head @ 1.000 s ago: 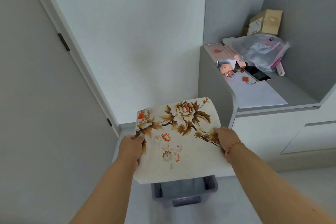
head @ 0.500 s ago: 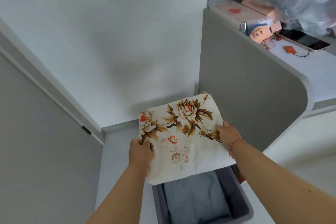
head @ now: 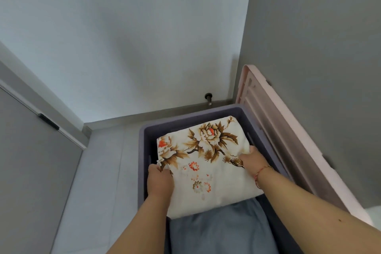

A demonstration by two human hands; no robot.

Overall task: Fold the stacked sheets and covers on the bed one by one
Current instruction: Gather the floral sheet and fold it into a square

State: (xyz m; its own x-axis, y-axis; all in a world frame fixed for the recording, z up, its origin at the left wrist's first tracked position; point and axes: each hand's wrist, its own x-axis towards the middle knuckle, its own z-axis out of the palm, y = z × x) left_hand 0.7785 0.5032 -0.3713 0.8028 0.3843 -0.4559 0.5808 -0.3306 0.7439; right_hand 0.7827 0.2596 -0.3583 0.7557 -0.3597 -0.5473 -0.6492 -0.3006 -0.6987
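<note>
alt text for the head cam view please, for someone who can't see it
Both hands, left hand and right hand, hold a folded floral cloth inside an open grey storage bin, above folded blue fabric. A pink lid leans against the wall beside it.

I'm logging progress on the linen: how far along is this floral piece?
Done: floral cover is folded flat. In hand: left hand and right hand grip its sides, lowering it into the purple bin over blue-grey fabric. Left: release; the bed is out of view.

Pink lid (head: 274,136) walls the grey bin (head: 144,142) on the right; bare floor (head: 103,171) lies open left.
</note>
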